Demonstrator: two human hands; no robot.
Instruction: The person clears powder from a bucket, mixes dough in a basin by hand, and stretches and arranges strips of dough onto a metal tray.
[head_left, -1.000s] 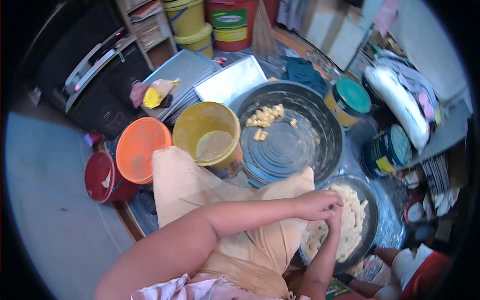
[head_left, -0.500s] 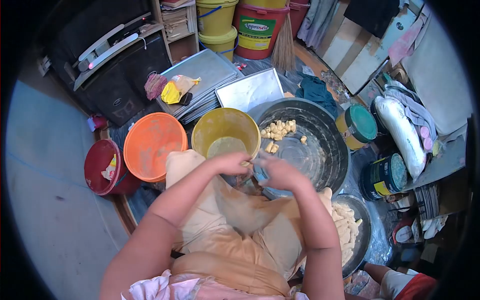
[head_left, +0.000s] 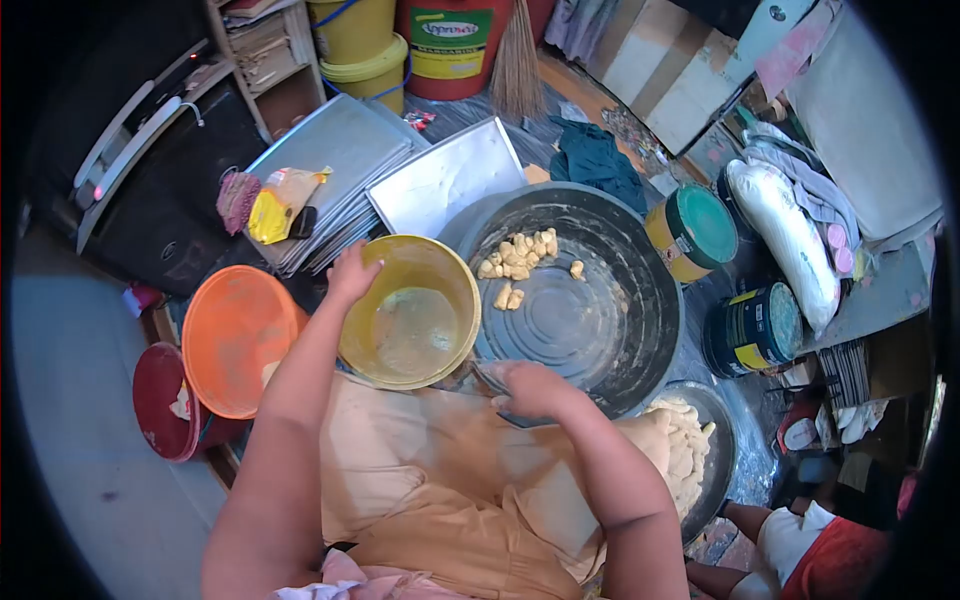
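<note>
A yellow bucket (head_left: pixel 410 335) stands just in front of my knees, tipped so that its dusty inside shows. My left hand (head_left: pixel 352 277) is closed on its far left rim, thumb over the edge and fingers outside. Close to the bucket's near right side is my right hand (head_left: pixel 532 388), fingers reaching left with thumb and forefinger apart; I see nothing in it. Its fingertips are slightly blurred, so contact with the bucket is unclear. The wide black basin (head_left: pixel 630 350) beyond it holds several small dough pieces (head_left: pixel 520 255) towards its left side.
An orange bucket (head_left: pixel 235 350) and a dark red bucket (head_left: pixel 160 405) stand at left. Stacked metal trays (head_left: pixel 335 150) lie behind. Right of my legs sits a pan of dough (head_left: pixel 685 455). Lidded tubs (head_left: pixel 705 225) line the right side. Another person's legs (head_left: pixel 745 520) show lower right.
My hands were close together over the bucket's near rim. The left has moved to its far left rim, and the right has dropped slightly. The view has shifted too.
</note>
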